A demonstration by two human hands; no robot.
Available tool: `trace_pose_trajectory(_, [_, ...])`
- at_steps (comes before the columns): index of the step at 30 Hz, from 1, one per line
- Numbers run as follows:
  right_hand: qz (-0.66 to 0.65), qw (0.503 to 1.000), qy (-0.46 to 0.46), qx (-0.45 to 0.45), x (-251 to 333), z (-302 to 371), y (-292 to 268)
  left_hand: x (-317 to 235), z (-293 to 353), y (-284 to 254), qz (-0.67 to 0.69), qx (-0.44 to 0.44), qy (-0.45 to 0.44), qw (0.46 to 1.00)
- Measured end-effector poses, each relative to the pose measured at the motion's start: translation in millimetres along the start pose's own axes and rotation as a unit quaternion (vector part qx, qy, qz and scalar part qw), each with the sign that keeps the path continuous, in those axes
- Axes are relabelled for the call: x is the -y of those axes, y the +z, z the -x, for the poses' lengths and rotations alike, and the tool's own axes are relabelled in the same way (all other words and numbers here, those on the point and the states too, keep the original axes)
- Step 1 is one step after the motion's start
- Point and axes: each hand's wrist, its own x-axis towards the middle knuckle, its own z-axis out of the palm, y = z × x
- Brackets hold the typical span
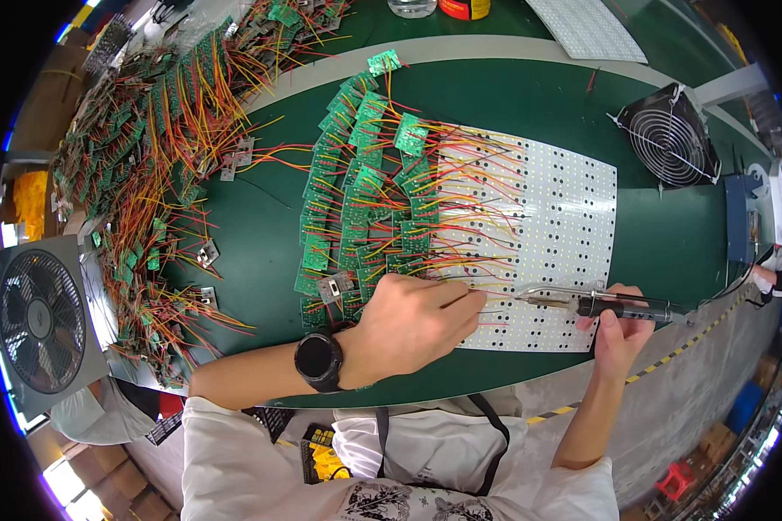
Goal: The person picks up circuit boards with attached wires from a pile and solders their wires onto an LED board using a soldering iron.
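My right hand (pixel 621 334) grips a black-handled soldering iron (pixel 599 307), its metal tip pointing left over a white LED panel (pixel 573 226) dotted with small yellow and black spots. Close to that tip, my left hand (pixel 421 319) is closed in a pinch at the ends of thin wires (pixel 495 293) on the panel; the fingertips partly hide what they hold. Rows of green circuit boards (pixel 356 200) lie left of the panel, and their red and yellow wires reach across onto it. A black watch (pixel 319 362) is on my left wrist.
A big heap of wired circuit boards (pixel 139 148) fills the table's left side. A black fan with a wire guard (pixel 669 135) stands at the back right, near a blue box-shaped unit (pixel 740 221). Another white panel (pixel 586 26) lies at the far edge. A grey fan (pixel 39 317) is at left.
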Motion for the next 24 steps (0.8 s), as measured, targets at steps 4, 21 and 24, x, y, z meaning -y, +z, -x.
trace_pose_trajectory(4, [0.007,1.0,0.025,0.016,5.1,-0.9,-0.2,-0.8,-1.0,1.4,-0.001,-0.01,0.004,1.0])
trace_pose_trajectory(21, [0.019,0.999,0.015,0.034,5.7,-0.4,2.9,-1.5,0.3,1.7,-0.01,0.004,0.001,1.0])
trace_pose_trajectory(24, [0.022,0.999,0.02,0.025,5.7,-0.5,3.4,-1.4,0.5,1.7,-0.01,0.003,0.001,1.0])
